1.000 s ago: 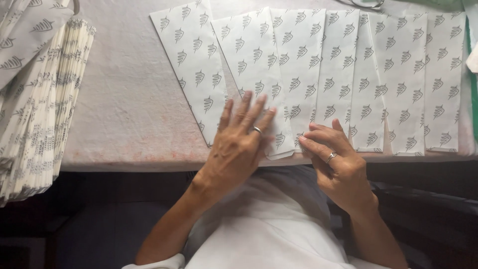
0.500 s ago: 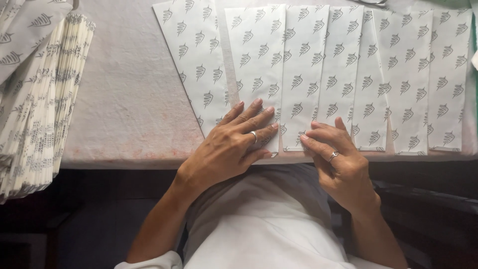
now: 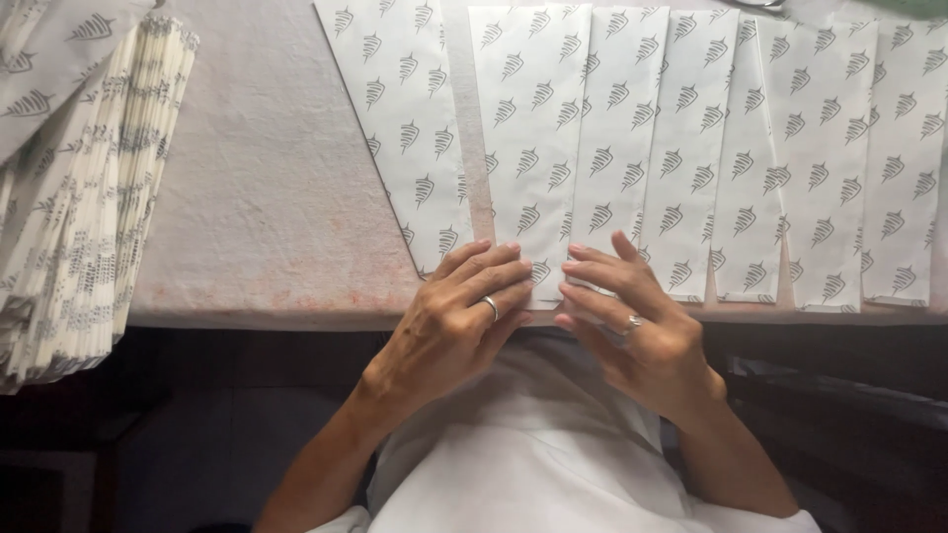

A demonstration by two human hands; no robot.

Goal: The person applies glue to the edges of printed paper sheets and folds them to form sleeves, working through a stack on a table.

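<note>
Both hands press flat, fingers stretched out and almost meeting tip to tip, on the near end of one long white paper strip printed with small grey leaf-like marks [image 3: 530, 148]; neither hand is closed around it, they only hold it down at the table edge.

At far left a thick stack of the same printed white paper pieces [image 3: 84, 197] leans on its edge, fanned slightly, well apart from the hands. Beside it lies the pale pinkish cloth-covered table top [image 3: 257, 197], with faint reddish staining near its front edge. Next comes a slanted printed strip [image 3: 400, 118], tilted away from the others, its lower corner just beside the left hand [image 3: 459, 316], which wears a ring. The pressed strip lies upright between that slanted one and the row to the right, its near end at the table's front edge. The right hand [image 3: 632, 326], also ringed, rests on the strip's lower right part and touches the neighbouring strip. Further right a row of overlapping printed strips [image 3: 790, 148] runs to the picture's edge.

Compared with half a second ago, the hands have drawn together: the right hand has moved left and the gap between the fingertips has nearly closed.
</note>
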